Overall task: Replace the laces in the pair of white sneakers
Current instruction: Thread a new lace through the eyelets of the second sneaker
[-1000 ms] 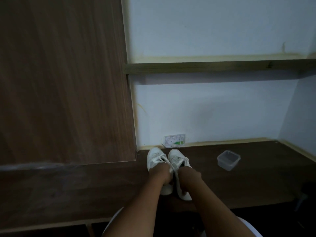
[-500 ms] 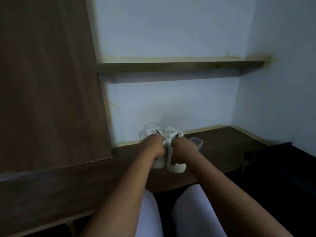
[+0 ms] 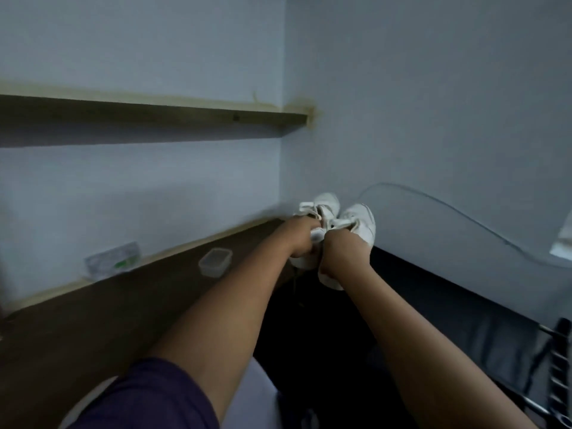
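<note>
Both white sneakers are in the air, past the right end of the dark wooden desk (image 3: 130, 308). My left hand (image 3: 301, 239) grips the left sneaker (image 3: 322, 209) at its opening, toe pointing away from me. My right hand (image 3: 342, 252) grips the right sneaker (image 3: 360, 222) the same way, close beside the other. The two shoes touch side by side. Their heels show below my fists. The laces are mostly hidden by my hands.
A small clear plastic container (image 3: 215, 261) sits on the desk near the wall, with a white packet (image 3: 111, 262) leaning at the wall further left. A wooden shelf (image 3: 148, 119) runs above. Dark bedding (image 3: 464, 311) and a metal rack (image 3: 557, 376) lie to the right.
Both hands lifted the sneakers off the desk and carried them to the right, past the desk's end. My view turned right with them, so the container now lies to the left.
</note>
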Available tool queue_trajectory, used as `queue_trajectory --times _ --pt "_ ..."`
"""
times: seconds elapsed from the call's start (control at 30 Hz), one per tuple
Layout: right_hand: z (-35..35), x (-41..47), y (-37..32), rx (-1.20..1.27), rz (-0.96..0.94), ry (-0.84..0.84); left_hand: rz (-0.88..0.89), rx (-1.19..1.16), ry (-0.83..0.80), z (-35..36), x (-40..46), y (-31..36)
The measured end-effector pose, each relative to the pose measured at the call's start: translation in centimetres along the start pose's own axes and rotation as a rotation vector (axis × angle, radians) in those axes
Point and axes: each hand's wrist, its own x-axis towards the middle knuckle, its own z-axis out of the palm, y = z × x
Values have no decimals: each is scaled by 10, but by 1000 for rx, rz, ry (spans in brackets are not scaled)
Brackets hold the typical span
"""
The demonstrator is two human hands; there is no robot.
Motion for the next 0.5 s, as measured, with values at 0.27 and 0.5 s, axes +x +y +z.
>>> queue_trajectory --times 0.27,0.5 --pt "51 75 50 44 113 -48 48 -66 -111 63 80 8" --pt "84 122 68 58 174 -118 60 -46 -162 93 116 -3"
